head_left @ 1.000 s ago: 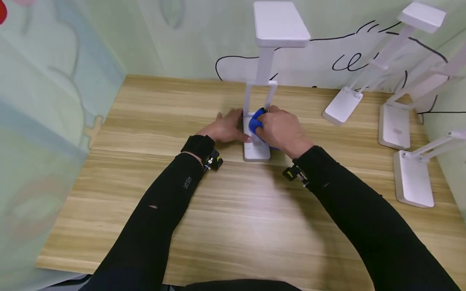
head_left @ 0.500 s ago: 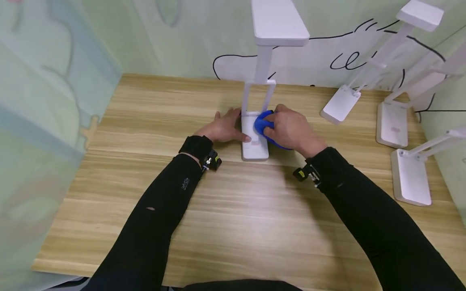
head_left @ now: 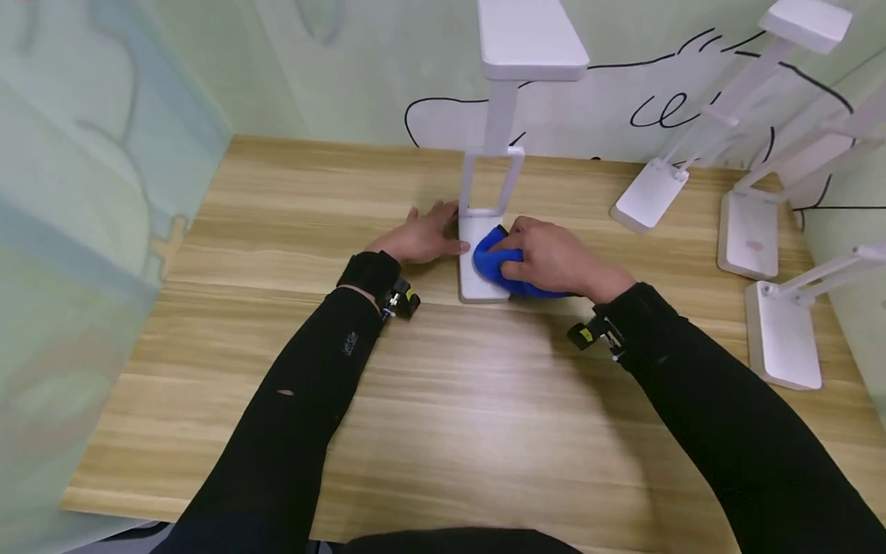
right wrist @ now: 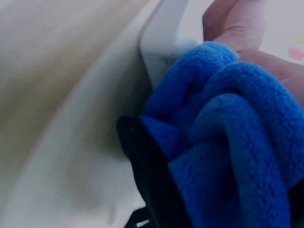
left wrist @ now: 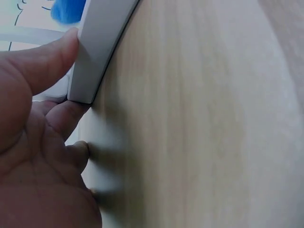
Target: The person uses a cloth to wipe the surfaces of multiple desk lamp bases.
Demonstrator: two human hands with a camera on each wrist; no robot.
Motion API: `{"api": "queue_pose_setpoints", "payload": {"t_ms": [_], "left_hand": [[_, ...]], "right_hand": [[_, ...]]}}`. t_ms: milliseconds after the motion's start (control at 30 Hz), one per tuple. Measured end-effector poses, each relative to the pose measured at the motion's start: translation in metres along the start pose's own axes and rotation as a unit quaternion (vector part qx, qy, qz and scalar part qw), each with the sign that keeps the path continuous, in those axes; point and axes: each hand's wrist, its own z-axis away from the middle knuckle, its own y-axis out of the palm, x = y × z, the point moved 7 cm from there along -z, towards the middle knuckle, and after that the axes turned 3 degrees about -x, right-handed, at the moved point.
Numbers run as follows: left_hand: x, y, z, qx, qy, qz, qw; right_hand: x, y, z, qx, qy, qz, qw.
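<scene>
A white desk lamp (head_left: 500, 115) stands upright near the back of the wooden table. My left hand (head_left: 425, 235) holds the left side of its flat base (head_left: 471, 286); in the left wrist view the thumb (left wrist: 59, 57) lies on the base's upper edge and the forefinger (left wrist: 66, 116) meets its corner. The other fingers are spread on the table. With my right hand (head_left: 554, 254) I grip a bunched blue cloth (head_left: 494, 269) and press it on the right half of the base. Its fluffy folds fill the right wrist view.
Several more white desk lamps stand to the right: one at the back (head_left: 652, 194), one behind the right edge (head_left: 749, 235) and one nearer (head_left: 785, 338). A wall (head_left: 332, 100) with printed drawings closes off the table's (head_left: 443, 431) back and left.
My right hand and the cloth have moved from beside the lamp's posts toward the front right of the base, covering its printed label. My left hand stays almost in place.
</scene>
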Motion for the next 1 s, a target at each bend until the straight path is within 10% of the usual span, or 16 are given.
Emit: {"api": "queue_pose_setpoints", "payload": {"t_ms": [233,600,867,1000], "left_hand": [[-0.001,0.003,0.002,0.008,-0.005,0.012,0.9999],[0.002,0.001,0.005,-0.009,-0.007,0.017,0.9998],[0.004,0.007,0.005,0.006,-0.011,0.021,0.9997],[0.002,0.005,0.005,0.001,-0.006,0.014,0.9999]], "right_hand": [[-0.005,0.002,-0.011,-0.026,0.038,0.047,0.998],[0.024,0.013,0.020,0.030,-0.096,0.020,0.995],[-0.009,0.006,-0.007,-0.018,0.023,0.035,0.999],[-0.001,0.011,-0.002,-0.009,0.008,0.035,0.999]]}}
